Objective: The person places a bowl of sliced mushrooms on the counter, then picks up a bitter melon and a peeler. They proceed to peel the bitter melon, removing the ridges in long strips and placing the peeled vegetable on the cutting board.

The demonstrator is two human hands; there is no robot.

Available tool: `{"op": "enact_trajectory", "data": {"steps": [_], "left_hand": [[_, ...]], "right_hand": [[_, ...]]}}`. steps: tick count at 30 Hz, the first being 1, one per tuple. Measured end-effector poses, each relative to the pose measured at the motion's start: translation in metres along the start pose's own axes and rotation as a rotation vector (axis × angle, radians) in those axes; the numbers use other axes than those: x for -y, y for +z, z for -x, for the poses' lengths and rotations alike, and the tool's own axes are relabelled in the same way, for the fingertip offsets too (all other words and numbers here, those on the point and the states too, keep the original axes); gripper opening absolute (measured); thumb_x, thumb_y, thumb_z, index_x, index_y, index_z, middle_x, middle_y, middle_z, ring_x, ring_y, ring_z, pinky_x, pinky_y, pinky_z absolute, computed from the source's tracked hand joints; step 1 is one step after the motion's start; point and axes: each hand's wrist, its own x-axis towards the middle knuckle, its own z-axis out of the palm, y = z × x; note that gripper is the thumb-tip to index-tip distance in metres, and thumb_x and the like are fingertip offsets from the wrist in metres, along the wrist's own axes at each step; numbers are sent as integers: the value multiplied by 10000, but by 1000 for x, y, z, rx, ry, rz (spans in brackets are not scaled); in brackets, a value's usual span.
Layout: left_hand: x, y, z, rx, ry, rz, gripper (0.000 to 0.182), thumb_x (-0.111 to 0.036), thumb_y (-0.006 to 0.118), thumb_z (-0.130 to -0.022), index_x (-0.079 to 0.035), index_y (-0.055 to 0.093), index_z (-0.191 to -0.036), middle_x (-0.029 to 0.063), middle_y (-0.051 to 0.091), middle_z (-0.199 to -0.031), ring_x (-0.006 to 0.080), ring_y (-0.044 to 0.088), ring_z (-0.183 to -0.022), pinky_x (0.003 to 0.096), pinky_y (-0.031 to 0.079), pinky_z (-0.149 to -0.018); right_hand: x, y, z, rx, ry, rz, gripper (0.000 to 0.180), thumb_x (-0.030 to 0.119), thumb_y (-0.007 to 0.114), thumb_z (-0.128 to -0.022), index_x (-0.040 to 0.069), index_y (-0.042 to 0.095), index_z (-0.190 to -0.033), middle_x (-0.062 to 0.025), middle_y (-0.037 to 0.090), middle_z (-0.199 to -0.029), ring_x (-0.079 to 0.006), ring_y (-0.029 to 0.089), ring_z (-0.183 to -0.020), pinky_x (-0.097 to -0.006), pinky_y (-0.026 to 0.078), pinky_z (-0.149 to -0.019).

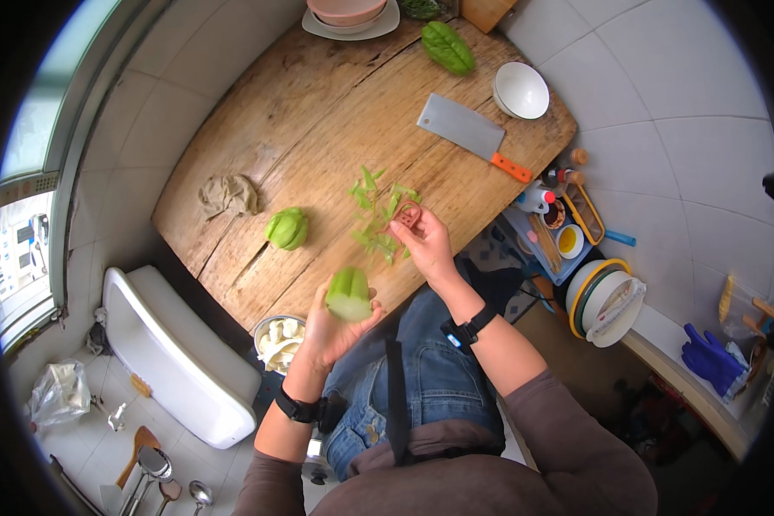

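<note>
My left hand (pixel 329 329) holds a cut piece of chayote (pixel 349 291), its pale flat face turned toward me. In my right hand (pixel 431 245) is a reddish peeler (pixel 409 215), apart from the chayote piece. Thin green peelings (pixel 372 195) lie scattered on the wooden table (pixel 322 135) around the peeler. Left of them sits a whole-looking light green chayote (pixel 287 228). A darker green chayote (pixel 448 48) lies at the far end. The cleaver (pixel 464 124) with an orange handle rests flat on the right side.
A crumpled cloth (pixel 229 196) lies at the table's left. Near the far right corner stands a white bowl (pixel 522 90). A bowl of pale pieces (pixel 282 342) is beside my left wrist. The white sink (pixel 174 361) is at left; bottles and dishes fill a blue tray (pixel 564 274) at right.
</note>
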Motion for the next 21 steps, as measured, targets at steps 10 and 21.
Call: {"op": "enact_trajectory", "data": {"steps": [10,21], "left_hand": [[6,5,-2,49,26,-94,487,-444,349,-1082,-18,551,-1204,176,638,-1064,304,633,-903,363,574,-744],[12,-9,-8,0,9,-131,452,-444,365,-1084,-54,531,-1239,156,610,-991,256,610,-816,341,532,-706]], "right_hand": [[72,47,41,343,199,-146,261,36,654,-977,-12,593,-1226,-41,692,-1117,-94,657,-988,-266,542,-888],[46,39,31,307,327,-114,165,91,693,-955,-1,667,-1089,-32,707,-987,-83,644,-865,-244,518,-763]]}}
